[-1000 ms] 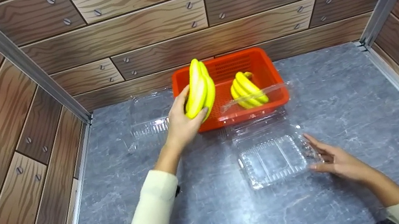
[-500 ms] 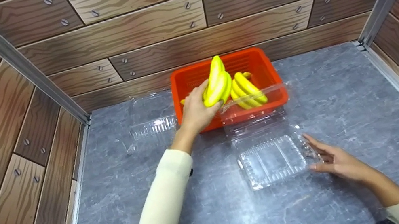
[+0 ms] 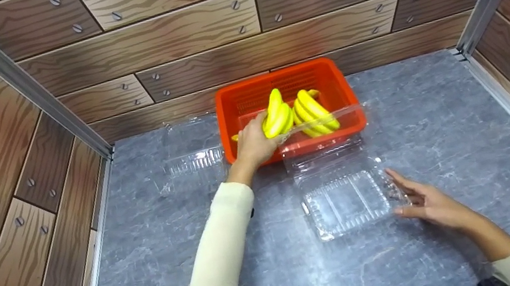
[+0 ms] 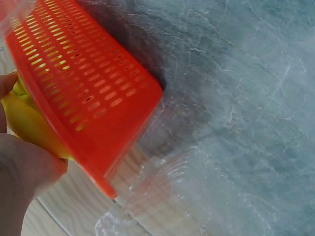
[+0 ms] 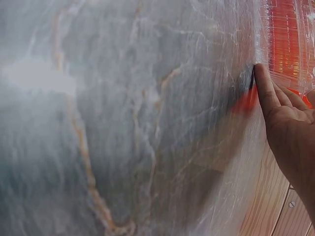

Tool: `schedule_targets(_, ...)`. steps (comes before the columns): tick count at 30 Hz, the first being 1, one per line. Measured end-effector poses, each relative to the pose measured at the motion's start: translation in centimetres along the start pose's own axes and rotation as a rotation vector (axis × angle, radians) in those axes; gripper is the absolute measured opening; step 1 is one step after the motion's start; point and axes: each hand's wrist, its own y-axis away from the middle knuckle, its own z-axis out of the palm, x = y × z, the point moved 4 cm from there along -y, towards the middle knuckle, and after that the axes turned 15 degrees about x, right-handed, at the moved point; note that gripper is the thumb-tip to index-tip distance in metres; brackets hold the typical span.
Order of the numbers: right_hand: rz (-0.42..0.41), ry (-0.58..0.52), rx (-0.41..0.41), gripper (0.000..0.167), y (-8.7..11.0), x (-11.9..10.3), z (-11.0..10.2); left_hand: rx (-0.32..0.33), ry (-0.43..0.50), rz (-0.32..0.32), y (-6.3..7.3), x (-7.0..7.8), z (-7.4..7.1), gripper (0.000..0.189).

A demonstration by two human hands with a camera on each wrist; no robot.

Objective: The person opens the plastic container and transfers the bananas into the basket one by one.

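In the head view, my left hand [image 3: 255,144] grips a bunch of bananas [image 3: 277,118], low inside the left half of a red plastic basket [image 3: 222,104]. A second bunch of bananas [image 3: 315,114] lies in the basket's right half. A yellow tip shows left of my hand; the rest of it is hidden. In front of the basket sits a clear hinged plastic container [image 3: 349,202], lid raised and leaning over the basket's front rim. The fingers of my right hand [image 3: 434,206] touch its right side. The left wrist view shows bananas [image 4: 29,120] beside my thumb.
Another clear plastic container [image 3: 195,161] stands open to the left of the basket. Wood-patterned walls [image 3: 196,48] with metal corner rails close in the back and sides of the grey marbled table [image 3: 276,265].
My left hand has moved right and down, bringing the bananas from above the basket's left side down into it, beside the other bunch. The right hand and the container stay in place.
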Motion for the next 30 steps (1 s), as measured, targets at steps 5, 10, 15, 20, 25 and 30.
schedule_targets(5,0.003,-0.005,0.009,0.097,0.2,0.1,0.1,-0.05,-0.049,-0.016,-1.5,-2.0,3.3,0.085)
schedule_targets(10,0.013,-0.025,-0.007,0.096,0.1,0.2,0.3,-0.09,-0.083,-0.035,-1.6,-2.2,3.8,0.084)
schedule_targets(15,0.017,-0.027,0.001,0.095,0.0,0.1,0.2,-0.12,-0.083,-0.078,-1.1,-0.9,2.6,0.077)
schedule_targets(20,0.013,-0.024,-0.003,0.096,-0.1,0.0,0.2,-0.158,-0.117,-0.137,-0.3,0.2,1.5,0.074)
schedule_targets(25,0.011,-0.012,0.003,0.096,-0.1,0.0,0.2,-0.171,-0.115,-0.164,-0.3,0.1,1.4,0.074)
schedule_targets(30,0.004,-0.019,0.003,0.096,-0.1,0.0,0.1,-0.183,-0.081,-0.186,-0.4,-0.1,1.6,0.075)
